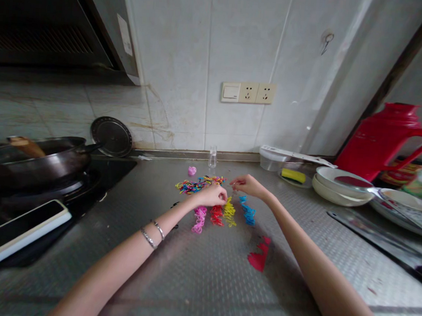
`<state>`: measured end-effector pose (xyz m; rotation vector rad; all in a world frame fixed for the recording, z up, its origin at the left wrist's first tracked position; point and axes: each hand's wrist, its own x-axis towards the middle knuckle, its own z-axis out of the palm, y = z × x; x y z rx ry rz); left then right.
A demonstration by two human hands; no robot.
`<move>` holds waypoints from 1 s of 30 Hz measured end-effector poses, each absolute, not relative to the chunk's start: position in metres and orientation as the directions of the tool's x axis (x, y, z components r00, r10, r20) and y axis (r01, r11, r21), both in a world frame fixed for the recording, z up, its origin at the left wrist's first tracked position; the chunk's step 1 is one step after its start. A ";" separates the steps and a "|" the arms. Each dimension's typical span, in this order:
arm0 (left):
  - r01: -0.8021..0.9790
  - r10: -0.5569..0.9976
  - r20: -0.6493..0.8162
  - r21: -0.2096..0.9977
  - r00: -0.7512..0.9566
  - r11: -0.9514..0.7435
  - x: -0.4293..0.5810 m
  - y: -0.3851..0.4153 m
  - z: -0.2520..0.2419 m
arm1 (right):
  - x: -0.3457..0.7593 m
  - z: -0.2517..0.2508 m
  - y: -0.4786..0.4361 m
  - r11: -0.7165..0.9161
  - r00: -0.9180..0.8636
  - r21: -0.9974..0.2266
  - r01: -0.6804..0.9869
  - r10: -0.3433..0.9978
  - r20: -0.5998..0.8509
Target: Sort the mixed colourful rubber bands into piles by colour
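Small coloured elastic bands lie on a steel counter (pixel 202 274). A mixed heap (pixel 194 184) sits at the back. In front of it are sorted rows: pink (pixel 199 219), red (pixel 216 215), yellow (pixel 229 212) and blue (pixel 248 210). My left hand (pixel 213 195) rests with pinched fingers at the top of the red and yellow rows, seemingly on a small band. My right hand (pixel 247 185) hovers with fingers pinched by the heap's right end; whether it holds a band is too small to tell. A lone pink band (pixel 192 170) lies behind the heap.
A wok (pixel 46 159) stands on the stove at left, with a phone (pixel 11 237) lying in front of it. A small glass bottle (pixel 213 157) stands by the wall. Bowls (pixel 340 185), a yellow sponge (pixel 293 175) and a red thermos (pixel 384 140) crowd the right. A knife (pixel 380 239) lies at right.
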<state>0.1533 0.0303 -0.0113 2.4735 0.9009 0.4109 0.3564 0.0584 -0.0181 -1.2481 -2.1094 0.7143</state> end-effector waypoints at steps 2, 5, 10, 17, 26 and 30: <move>0.519 0.668 0.099 0.549 0.738 -0.655 0.155 0.031 -0.015 | 0.357 -0.017 0.058 0.419 -0.394 -0.688 0.592 0.896 0.207; 0.485 0.682 0.097 0.631 0.725 -0.606 0.147 0.035 -0.013 | 0.359 -0.018 0.060 0.414 -0.394 -0.675 0.610 0.898 0.196; 0.473 0.780 0.123 0.734 0.614 -0.488 0.101 0.052 -0.004 | 0.360 -0.023 0.062 0.411 -0.359 -0.623 0.665 0.908 0.216; 0.439 0.986 0.093 0.887 0.137 -0.145 0.014 0.081 -0.021 | 0.348 -0.029 0.059 0.450 -0.318 -0.475 0.756 0.887 0.335; 0.243 0.998 0.056 0.968 0.023 -0.060 -0.007 0.090 -0.042 | 0.317 -0.041 0.051 0.524 -0.416 -0.409 0.747 0.849 0.327; 0.308 0.999 0.042 0.950 0.010 -0.043 -0.004 0.089 -0.043 | 0.310 -0.043 0.048 0.536 -0.441 -0.396 0.745 0.842 0.311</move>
